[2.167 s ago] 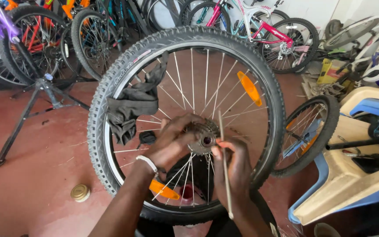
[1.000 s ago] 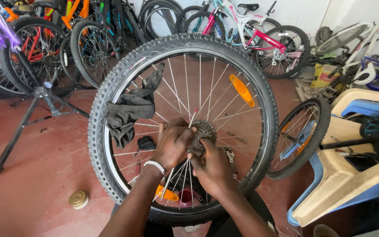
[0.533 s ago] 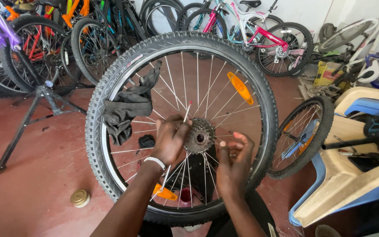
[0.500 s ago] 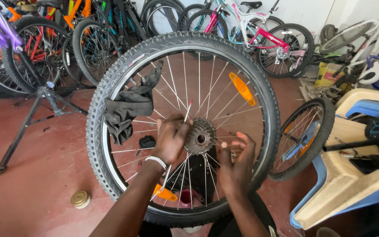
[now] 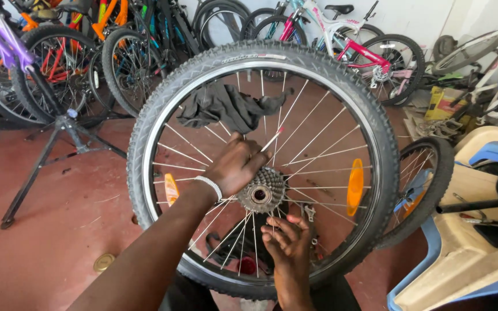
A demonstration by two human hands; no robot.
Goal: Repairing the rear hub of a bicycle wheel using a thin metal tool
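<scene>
A bicycle wheel with a knobby black tyre (image 5: 145, 115) stands upright in front of me. At its hub sits a silver gear cluster (image 5: 260, 193). My left hand (image 5: 234, 164) rests on the spokes just upper-left of the cluster, fingers closed on a thin pale rod (image 5: 273, 137) with a pink tip. Just below the hub is my right hand (image 5: 286, 245), fingers apart and touching the spokes, holding nothing. A dark rag (image 5: 226, 106) hangs in the upper spokes. Orange reflectors (image 5: 354, 187) sit at the right and left of the rim.
Several bicycles (image 5: 341, 40) line the back wall. A black tripod stand (image 5: 59, 132) is at the left on the red floor, with a round brass lid (image 5: 104, 262) nearby. A small wheel (image 5: 425, 184) and a beige and blue plastic seat (image 5: 474, 247) are close on the right.
The wheel has turned clockwise: the rag went from left to top, the reflector from upper right to right. My right hand dropped below the hub and opened.
</scene>
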